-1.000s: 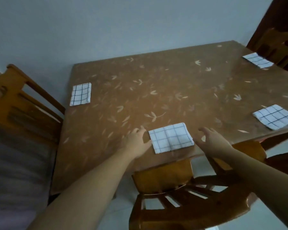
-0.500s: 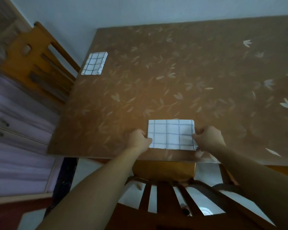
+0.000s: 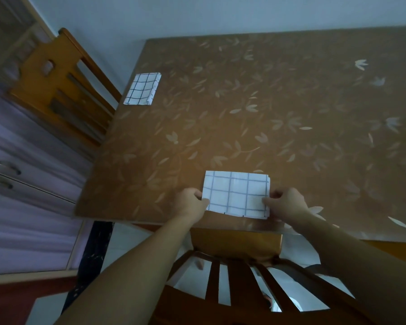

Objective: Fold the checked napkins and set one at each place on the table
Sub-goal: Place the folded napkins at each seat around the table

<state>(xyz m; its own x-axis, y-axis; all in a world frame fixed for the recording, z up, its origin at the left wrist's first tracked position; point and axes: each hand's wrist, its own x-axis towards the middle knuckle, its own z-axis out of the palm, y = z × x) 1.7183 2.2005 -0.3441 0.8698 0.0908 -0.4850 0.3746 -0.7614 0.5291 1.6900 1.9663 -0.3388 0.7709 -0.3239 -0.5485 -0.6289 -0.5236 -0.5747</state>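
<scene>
A folded white napkin with a dark check (image 3: pixel 236 194) lies flat near the front edge of the brown leaf-patterned table (image 3: pixel 279 118). My left hand (image 3: pixel 190 203) pinches its left edge and my right hand (image 3: pixel 287 204) pinches its right edge, thumbs on top of the cloth. A second folded checked napkin (image 3: pixel 142 88) lies at the table's far left edge, in front of a wooden chair (image 3: pixel 56 83).
Below the near napkin a wooden chair (image 3: pixel 239 266) is tucked under the table's front edge. A pale cabinet with metal handles (image 3: pixel 21 184) stands to the left. A grey wall runs behind the table.
My head has tilted down and left, so the two napkins on the right left the view. Both hands closed in from beside the near napkin and now grip its side edges.
</scene>
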